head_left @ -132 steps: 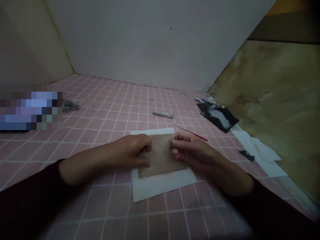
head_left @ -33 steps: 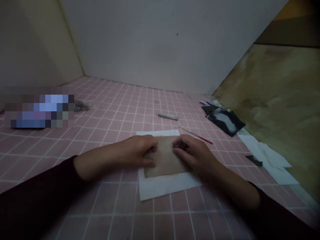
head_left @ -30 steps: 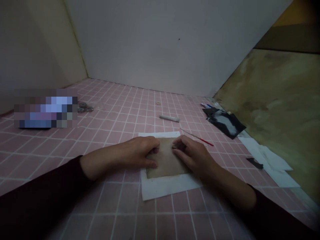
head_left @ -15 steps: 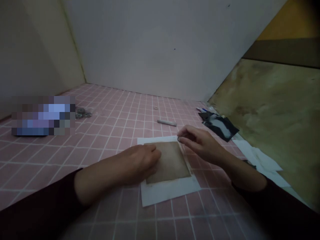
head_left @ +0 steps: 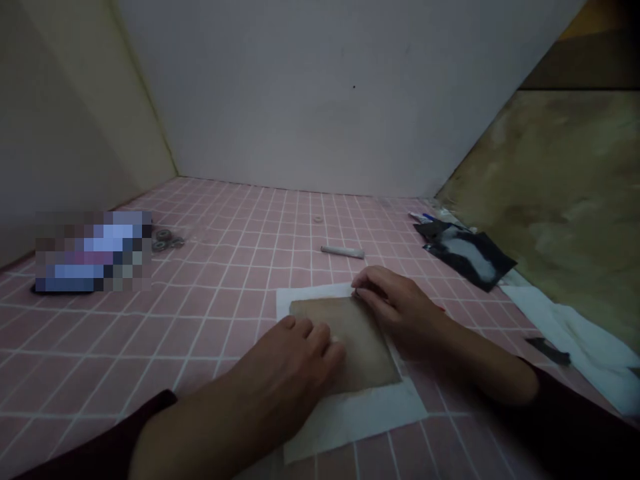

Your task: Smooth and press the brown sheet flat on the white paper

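A thin brown square sheet point(head_left: 367, 353) lies on a larger piece of white paper point(head_left: 370, 420), whose edges show around it. My left hand point(head_left: 300, 367) is over the left part of the sheet with its fingers curled inward. What those fingers hold, if anything, is hidden beneath them. At the sheet's far right corner, my right hand point(head_left: 395, 297) has thumb and forefinger pinched together. A tiny dark spot shows at these fingertips, too small to name. Beyond both hands, a slim grey tube-like piece point(head_left: 343, 252) lies on the table.
A pink checked cloth point(head_left: 225, 267) covers the table. A pixelated bright-screened device point(head_left: 93, 253) and small dark round parts point(head_left: 164, 239) are at left. A pale ring point(head_left: 318, 219) lies farther back. At right are a black packet point(head_left: 465, 257), white sheets point(head_left: 575, 327) and a dark strip point(head_left: 547, 350).
My left hand has moved right and nearer, covering more of the sheet's lower left. The right hand keeps its pinch at the far corner. The whole view has shifted slightly.
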`<state>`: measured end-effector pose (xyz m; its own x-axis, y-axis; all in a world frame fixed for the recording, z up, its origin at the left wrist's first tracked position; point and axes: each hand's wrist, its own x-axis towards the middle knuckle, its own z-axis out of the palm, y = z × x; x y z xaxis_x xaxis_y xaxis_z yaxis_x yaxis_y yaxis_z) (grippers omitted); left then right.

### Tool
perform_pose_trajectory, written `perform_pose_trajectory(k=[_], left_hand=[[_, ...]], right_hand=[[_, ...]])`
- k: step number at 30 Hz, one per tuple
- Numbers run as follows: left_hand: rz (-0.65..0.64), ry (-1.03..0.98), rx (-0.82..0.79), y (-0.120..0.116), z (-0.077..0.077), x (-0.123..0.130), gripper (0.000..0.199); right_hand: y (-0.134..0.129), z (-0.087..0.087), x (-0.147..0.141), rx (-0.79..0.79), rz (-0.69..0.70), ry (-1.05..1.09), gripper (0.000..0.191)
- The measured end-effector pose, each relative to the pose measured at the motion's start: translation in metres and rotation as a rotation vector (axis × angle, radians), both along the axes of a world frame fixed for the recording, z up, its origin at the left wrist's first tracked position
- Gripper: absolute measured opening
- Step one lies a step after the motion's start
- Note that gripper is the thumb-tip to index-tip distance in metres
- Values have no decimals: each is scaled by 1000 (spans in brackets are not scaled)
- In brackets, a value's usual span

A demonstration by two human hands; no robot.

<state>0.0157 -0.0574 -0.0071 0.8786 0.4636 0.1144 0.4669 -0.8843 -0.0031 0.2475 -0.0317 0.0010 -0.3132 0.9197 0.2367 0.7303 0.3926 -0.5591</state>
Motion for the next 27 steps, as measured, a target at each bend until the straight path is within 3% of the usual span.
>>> perform_pose_trajectory(k=[6,19,23,27], left_hand=[[-15,30,-52,3,3,0,16],[3,29,-36,0,5,2,2],[15,23,-37,-3,7,3,26],[17,29,-35,-7,8,4,23]], right_hand=[[9,1,5,-123,-33,109,8],[11,1,3,-60,-24,62,10],[11,0,4,-36,-3,33,12],[12,-1,5,-35,4,32,11]])
